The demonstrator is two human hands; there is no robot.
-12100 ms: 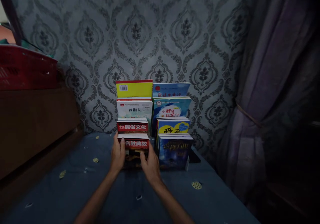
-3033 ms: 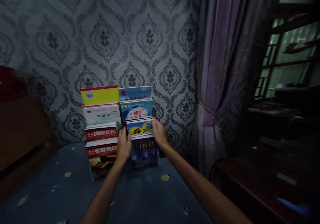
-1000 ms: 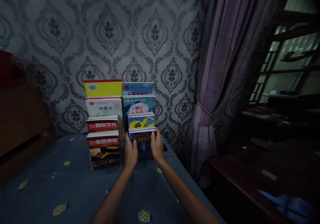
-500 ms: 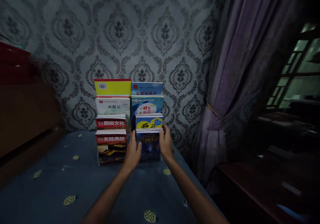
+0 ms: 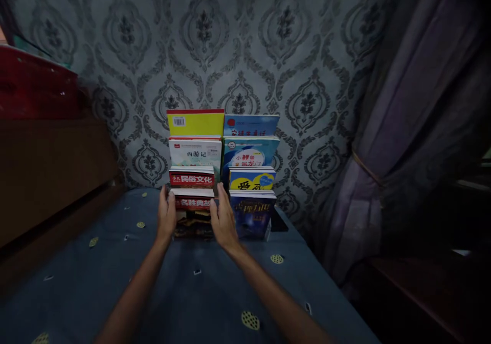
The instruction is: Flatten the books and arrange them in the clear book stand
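Books stand upright in two side-by-side columns of stepped rows. My left hand lies along the left side of the front left books, its fingers stretched out. On their right side is my right hand, fingers also straight, in the gap between the columns. Between my hands are a red-topped book in front and another red book behind it. Further back rise a white book and a yellow one. The right column has a dark blue book, a yellow-and-blue book and two blue books behind.
The books stand on a dark blue patterned cloth against a patterned wall. A brown box-like piece with a red object on it is at left. A purple curtain hangs at right. A flat black object lies beside the books.
Both hands have moved left from the dark blue book in the right column to the red books in the left column. The view has shifted, so the books appear further right.
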